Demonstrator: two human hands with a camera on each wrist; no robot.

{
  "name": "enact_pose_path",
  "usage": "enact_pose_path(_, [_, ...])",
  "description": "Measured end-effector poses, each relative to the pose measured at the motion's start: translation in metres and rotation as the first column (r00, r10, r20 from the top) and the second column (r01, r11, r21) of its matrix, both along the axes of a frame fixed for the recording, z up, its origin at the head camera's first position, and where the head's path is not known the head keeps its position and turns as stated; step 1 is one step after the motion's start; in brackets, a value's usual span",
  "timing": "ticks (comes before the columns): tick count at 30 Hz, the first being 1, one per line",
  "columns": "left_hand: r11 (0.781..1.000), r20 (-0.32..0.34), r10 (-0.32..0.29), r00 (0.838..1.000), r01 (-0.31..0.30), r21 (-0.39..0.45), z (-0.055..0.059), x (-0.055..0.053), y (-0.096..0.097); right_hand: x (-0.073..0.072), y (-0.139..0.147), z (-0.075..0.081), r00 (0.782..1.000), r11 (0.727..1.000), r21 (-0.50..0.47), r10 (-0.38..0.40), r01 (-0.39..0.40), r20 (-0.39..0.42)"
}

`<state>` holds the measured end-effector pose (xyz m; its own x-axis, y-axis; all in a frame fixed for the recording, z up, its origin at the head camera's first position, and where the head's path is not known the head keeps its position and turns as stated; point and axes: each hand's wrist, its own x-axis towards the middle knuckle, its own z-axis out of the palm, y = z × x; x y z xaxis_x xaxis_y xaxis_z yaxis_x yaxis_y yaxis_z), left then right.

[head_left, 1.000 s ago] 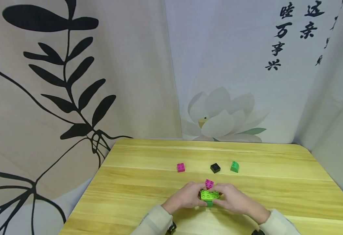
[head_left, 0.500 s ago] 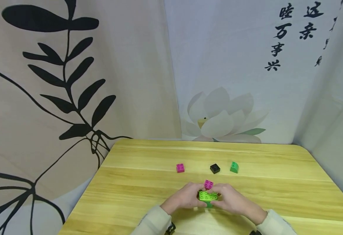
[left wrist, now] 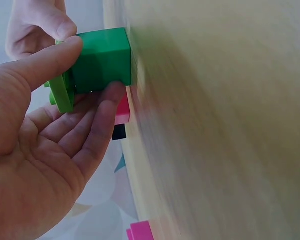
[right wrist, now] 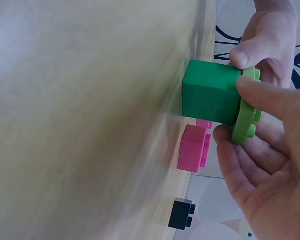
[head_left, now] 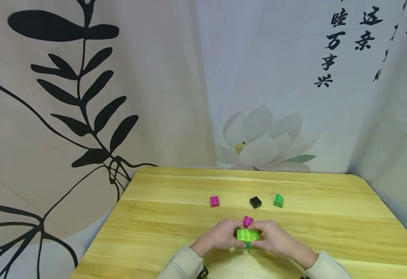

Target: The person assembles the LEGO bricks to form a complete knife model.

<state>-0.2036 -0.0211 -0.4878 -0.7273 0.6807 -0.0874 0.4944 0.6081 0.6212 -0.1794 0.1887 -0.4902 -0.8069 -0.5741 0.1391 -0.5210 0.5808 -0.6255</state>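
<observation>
A lime-green flat toy building brick (head_left: 248,235) with studs sits across the top of a taller green block (right wrist: 212,92). My left hand (head_left: 222,233) grips this stack from the left, its thumb at the near side and its fingers curled around the far side. From the right, my right hand (head_left: 276,239) grips it the same way, its thumb (right wrist: 257,92) at the seam between the two bricks. In the left wrist view the green block (left wrist: 104,57) stands at the tabletop. Just beyond the fingertips lies a pink brick (head_left: 248,221).
Farther back on the wooden table (head_left: 161,217) are another pink brick (head_left: 214,201), a black brick (head_left: 255,202) and a green brick with a curved side (head_left: 278,200). A printed curtain (head_left: 175,97) hangs behind the table's back edge.
Both hands keep their hold on the stack in nearly the same place. The lime-green brick looks slightly squarer to the view, and the whole head view has shifted a little.
</observation>
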Motion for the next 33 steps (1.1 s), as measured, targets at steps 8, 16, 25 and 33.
enact_pose_path(8, [0.996, 0.117, 0.007, 0.993, -0.017, 0.085, -0.0007, -0.0030, -0.0039, -0.0031, 0.0021, -0.0002, 0.999, 0.999, -0.009, 0.032, -0.032, -0.008])
enact_pose_path(16, [0.997, 0.099, -0.002, 0.995, -0.007, 0.083, -0.0010, -0.0064, -0.0041, -0.0052, 0.0025, 0.0016, 0.999, 0.999, 0.007, 0.036, -0.036, -0.016])
enact_pose_path(25, [0.995, 0.137, 0.038, 0.990, -0.050, 0.087, -0.0029, -0.0064, -0.0017, -0.0076, 0.0037, -0.0010, 0.999, 0.999, -0.035, 0.005, -0.003, 0.052])
enact_pose_path(33, [0.991, 0.177, 0.063, 0.982, -0.082, 0.104, -0.0021, -0.0053, -0.0014, -0.0091, 0.0044, -0.0042, 0.998, 0.997, -0.070, -0.014, 0.018, 0.065])
